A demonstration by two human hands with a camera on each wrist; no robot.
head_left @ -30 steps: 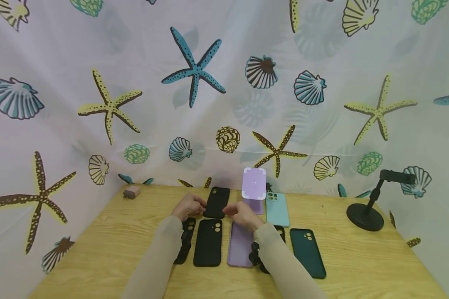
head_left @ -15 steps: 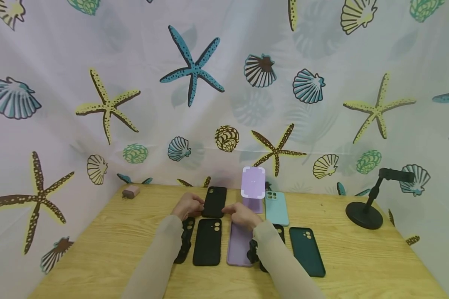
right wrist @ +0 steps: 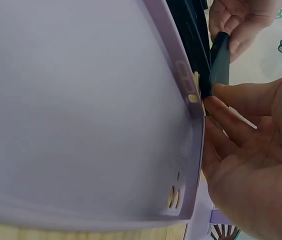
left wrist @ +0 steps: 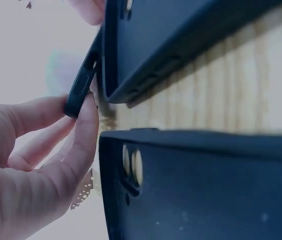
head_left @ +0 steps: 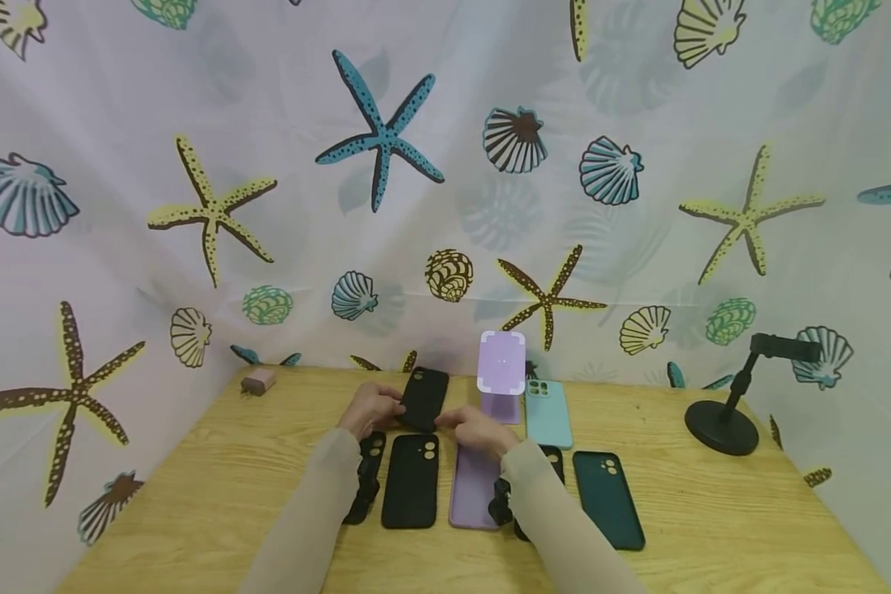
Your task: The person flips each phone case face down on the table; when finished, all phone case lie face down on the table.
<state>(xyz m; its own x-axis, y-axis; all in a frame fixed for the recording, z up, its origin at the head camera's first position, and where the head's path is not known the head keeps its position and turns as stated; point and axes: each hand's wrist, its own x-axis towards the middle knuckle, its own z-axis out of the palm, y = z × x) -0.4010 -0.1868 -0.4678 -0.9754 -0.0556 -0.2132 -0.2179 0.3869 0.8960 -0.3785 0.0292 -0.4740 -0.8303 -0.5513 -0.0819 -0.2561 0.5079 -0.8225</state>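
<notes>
A black phone case (head_left: 426, 394) slants at the back of the table between the two hands. The left hand (head_left: 371, 407) pinches its near left corner; in the left wrist view, thumb and fingers close on the end of the case (left wrist: 82, 82) that bears small port holes. At the near right corner, the right hand (head_left: 475, 429) pinches the same case; the right wrist view has its thumb and index finger on the corner of the case (right wrist: 221, 62). Just in front lie another black case (head_left: 411, 487) and a lilac case (head_left: 472, 495), inner sides up.
Two more black cases lie partly under the arms, the left one (head_left: 374, 458) and the right one (head_left: 557, 462). A dark teal case (head_left: 609, 503) lies at right. Behind are a light blue case (head_left: 549, 417), a purple case (head_left: 501, 408), a black stand (head_left: 722, 425) and a pink block (head_left: 257, 381).
The black phone case has turned and tilted a little, its near edge now slanting down to the right. Both hands stay at its near corners, with the right fingertips slightly closer in.
</notes>
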